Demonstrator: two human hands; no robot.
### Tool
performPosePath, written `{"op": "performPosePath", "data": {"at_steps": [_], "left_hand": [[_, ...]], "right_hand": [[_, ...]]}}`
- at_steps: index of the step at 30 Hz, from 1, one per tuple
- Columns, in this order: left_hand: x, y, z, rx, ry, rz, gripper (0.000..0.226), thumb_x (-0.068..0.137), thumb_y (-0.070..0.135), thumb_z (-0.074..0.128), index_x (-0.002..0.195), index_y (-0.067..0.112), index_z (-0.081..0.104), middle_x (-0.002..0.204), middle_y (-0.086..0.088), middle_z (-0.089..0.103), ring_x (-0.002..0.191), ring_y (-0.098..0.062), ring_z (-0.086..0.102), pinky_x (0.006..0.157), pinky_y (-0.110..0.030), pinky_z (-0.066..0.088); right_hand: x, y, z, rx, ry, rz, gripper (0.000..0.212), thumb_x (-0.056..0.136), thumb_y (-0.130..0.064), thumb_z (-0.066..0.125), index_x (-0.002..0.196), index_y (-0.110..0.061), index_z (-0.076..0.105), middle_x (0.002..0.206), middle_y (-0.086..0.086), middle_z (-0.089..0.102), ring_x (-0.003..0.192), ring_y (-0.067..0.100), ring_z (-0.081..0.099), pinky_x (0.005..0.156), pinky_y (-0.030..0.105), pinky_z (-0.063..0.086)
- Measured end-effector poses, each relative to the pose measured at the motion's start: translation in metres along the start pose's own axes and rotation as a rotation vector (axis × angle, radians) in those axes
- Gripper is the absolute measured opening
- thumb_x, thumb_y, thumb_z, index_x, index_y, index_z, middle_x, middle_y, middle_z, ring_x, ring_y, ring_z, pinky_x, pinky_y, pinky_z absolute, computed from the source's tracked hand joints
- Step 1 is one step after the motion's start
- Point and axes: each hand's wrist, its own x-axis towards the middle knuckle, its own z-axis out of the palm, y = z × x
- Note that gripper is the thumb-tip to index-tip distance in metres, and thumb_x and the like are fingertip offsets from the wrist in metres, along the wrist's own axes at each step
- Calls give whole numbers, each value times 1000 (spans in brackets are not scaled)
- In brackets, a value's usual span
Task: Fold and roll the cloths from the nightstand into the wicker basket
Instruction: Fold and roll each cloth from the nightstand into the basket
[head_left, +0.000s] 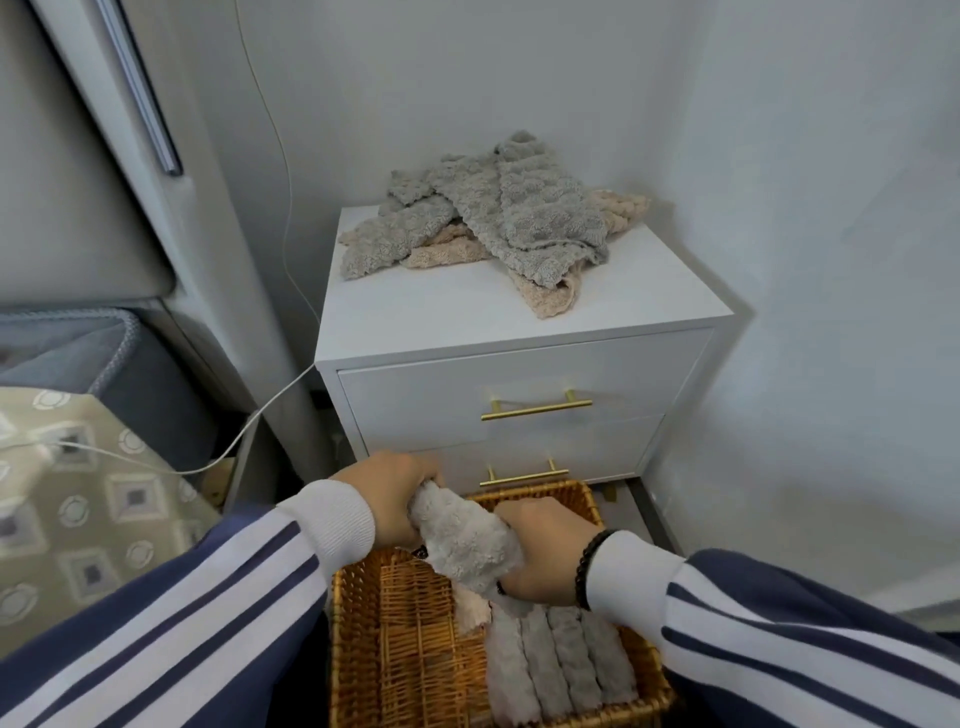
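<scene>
I am clamping both my left hand and right hand on a rolled grey cloth; rolls are lying below in the wicker basket, a pile of cloths beyond is waiting.

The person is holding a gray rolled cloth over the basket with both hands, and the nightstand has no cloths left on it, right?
Not quite. Both hands, left hand and right hand, do hold the gray rolled cloth over the wicker basket, but the head view shows the nightstand with a pile of cloths on it.
</scene>
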Motion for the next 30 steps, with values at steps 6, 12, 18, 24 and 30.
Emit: {"op": "performPosePath", "data": {"at_steps": [6, 12, 18, 24, 30], "left_hand": [[13, -16, 52, -13, -87, -86, 35, 76, 25, 70, 108, 30, 58, 105, 5, 64, 97, -18, 61, 84, -34, 53], [25, -23, 107, -25, -224, -141, 36, 84, 23, 63, 119, 29, 55, 115, 0, 62, 101, -23, 60, 88, -37, 53], [39, -34, 169, -155, -295, -267, 36, 89, 22, 53, 125, 23, 54, 124, -3, 57, 109, -24, 57, 94, -29, 45], [47, -42, 215, -275, -333, -448, 67, 90, 18, 51, 149, 32, 22, 148, -10, 33, 130, -32, 43, 109, -36, 35], [50, -36, 245, -466, -315, -548, 69, 92, 24, 48, 151, 37, 13, 153, -15, 22, 139, -35, 30, 114, -37, 25]], "right_hand": [[16, 8, 57, -73, 69, 1, 33, 84, -25, 58, 115, -19, 50, 109, 4, 51, 108, 29, 48, 88, 38, 44], [26, 16, 114, 103, -42, 140, 36, 90, -20, 51, 126, -15, 51, 112, 10, 64, 100, 30, 61, 81, 36, 52], [40, 18, 152, 92, -151, 183, 50, 94, -25, 51, 140, -14, 37, 127, 12, 57, 115, 31, 56, 97, 38, 45], [58, 15, 180, 285, -212, 337, 36, 91, -32, 47, 124, -18, 47, 121, 10, 60, 111, 32, 57, 89, 36, 47], [68, 22, 206, 327, -262, 442, 37, 89, -34, 49, 121, -16, 51, 120, 8, 60, 111, 29, 56, 92, 35, 47]]}}
